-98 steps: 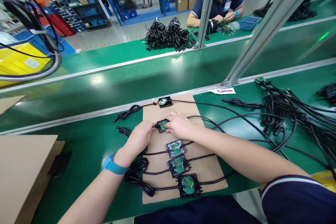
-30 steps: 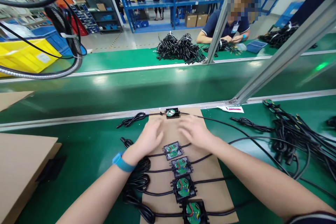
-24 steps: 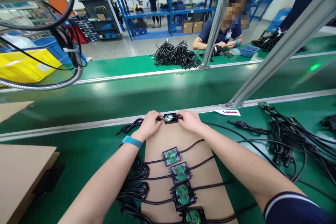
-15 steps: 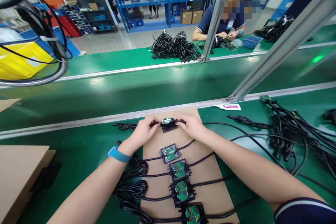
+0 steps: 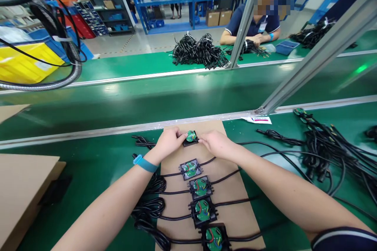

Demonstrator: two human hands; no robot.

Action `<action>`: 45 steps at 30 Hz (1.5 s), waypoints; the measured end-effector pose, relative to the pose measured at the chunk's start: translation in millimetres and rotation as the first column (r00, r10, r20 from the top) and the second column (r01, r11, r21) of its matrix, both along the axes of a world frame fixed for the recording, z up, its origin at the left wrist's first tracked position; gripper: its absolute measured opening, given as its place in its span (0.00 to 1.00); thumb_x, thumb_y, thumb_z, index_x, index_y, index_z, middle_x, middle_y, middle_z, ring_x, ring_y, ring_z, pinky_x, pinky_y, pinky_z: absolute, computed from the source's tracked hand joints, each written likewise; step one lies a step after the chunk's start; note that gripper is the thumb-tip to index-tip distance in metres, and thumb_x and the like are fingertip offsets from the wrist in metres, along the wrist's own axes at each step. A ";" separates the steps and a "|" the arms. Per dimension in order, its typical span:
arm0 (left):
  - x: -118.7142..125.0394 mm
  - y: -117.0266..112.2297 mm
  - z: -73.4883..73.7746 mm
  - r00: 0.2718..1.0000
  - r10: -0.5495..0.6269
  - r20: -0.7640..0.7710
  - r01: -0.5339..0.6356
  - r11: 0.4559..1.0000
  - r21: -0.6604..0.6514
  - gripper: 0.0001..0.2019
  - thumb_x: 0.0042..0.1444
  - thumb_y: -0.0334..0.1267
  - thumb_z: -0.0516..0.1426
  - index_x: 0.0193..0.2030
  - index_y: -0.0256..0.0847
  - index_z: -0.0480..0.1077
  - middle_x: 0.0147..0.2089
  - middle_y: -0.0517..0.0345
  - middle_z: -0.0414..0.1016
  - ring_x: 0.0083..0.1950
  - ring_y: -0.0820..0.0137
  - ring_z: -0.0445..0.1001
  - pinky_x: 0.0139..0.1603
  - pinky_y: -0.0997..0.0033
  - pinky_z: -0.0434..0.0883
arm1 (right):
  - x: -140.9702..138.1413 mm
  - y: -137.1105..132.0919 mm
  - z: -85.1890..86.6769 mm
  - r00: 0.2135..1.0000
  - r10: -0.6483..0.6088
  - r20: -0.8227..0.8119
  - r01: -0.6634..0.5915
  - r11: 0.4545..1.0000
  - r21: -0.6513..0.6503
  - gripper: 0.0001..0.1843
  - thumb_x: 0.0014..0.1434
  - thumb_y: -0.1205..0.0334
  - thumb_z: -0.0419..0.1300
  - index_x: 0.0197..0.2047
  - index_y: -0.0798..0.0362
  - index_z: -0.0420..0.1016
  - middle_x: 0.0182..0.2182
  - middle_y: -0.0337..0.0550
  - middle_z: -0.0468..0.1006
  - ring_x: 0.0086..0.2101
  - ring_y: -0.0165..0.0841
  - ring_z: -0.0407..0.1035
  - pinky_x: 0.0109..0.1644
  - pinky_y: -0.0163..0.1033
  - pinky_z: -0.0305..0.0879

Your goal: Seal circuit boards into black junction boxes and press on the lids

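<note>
A small open black case (image 5: 190,143) with a round green circuit board (image 5: 191,136) rests at the far end of a cardboard sheet (image 5: 173,204). My left hand (image 5: 171,142) is closed at its left side, fingers around the black cable there and thumb against the board's edge. Over on the right side, my right hand (image 5: 217,143) pinches the cable where it enters the case. Nearer me, several more black cases lie in a column, among them one with a wired green board (image 5: 191,168). Their cables run out to both sides.
Coiled black cables (image 5: 153,206) lie left of the cardboard. A heap of cables (image 5: 321,153) spreads at right. Cardboard (image 5: 26,188) sits at left. A metal post (image 5: 309,55) slants over the bench. Across it, a person (image 5: 253,27) sits by cable bundles (image 5: 198,51).
The board has tipped down flatter toward me in the far case. My left thumb has come in to the board's edge. The view has shifted slightly.
</note>
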State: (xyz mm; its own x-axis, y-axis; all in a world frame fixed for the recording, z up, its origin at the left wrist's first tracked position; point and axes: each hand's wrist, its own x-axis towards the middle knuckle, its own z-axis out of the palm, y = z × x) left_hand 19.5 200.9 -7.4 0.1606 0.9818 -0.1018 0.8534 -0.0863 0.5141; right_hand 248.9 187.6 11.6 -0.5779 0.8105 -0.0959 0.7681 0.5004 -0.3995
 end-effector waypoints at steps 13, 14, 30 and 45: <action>9.8 1.4 -5.8 0.987 0.110 -0.116 -0.113 0.993 -0.020 0.16 0.56 0.51 0.64 0.32 0.42 0.65 0.31 0.57 0.75 0.33 0.64 0.71 0.31 0.69 0.57 | -9.2 11.7 0.8 0.997 0.004 0.081 0.005 0.995 -0.104 0.15 0.70 0.61 0.54 0.37 0.55 0.79 0.35 0.50 0.83 0.35 0.37 0.75 0.35 0.36 0.56; 10.3 1.8 -6.5 0.987 0.116 -0.108 -0.118 0.993 -0.018 0.16 0.55 0.50 0.64 0.34 0.42 0.65 0.32 0.56 0.76 0.34 0.64 0.72 0.31 0.69 0.57 | -9.4 12.2 -0.2 0.998 0.003 0.069 0.005 0.994 -0.110 0.14 0.69 0.61 0.54 0.36 0.55 0.79 0.34 0.49 0.83 0.34 0.36 0.75 0.35 0.36 0.56; 17.0 9.4 -23.4 0.988 0.146 -0.050 -0.151 0.983 -0.107 0.12 0.55 0.41 0.64 0.36 0.43 0.65 0.36 0.55 0.76 0.36 0.64 0.73 0.32 0.68 0.59 | -4.5 38.7 -22.6 0.999 0.049 0.023 -0.049 0.999 0.024 0.14 0.69 0.64 0.53 0.36 0.54 0.78 0.35 0.47 0.81 0.35 0.35 0.70 0.39 0.36 0.56; 19.8 8.1 -14.6 0.988 0.134 -0.078 -0.143 0.982 -0.125 0.11 0.55 0.39 0.65 0.40 0.40 0.68 0.38 0.51 0.79 0.40 0.59 0.76 0.34 0.66 0.62 | -18.0 76.0 -0.6 0.980 0.121 0.159 -0.069 0.953 -0.296 0.12 0.56 0.69 0.55 0.29 0.56 0.80 0.22 0.38 0.73 0.25 0.28 0.60 0.29 0.35 0.51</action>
State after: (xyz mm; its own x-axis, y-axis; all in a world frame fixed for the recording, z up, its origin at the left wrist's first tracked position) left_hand 39.3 209.0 -22.0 0.0120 0.9717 -0.2357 0.8861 0.0989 0.4529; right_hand 230.9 263.6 11.0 -0.6044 0.6757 -0.4220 0.7928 0.4581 -0.4020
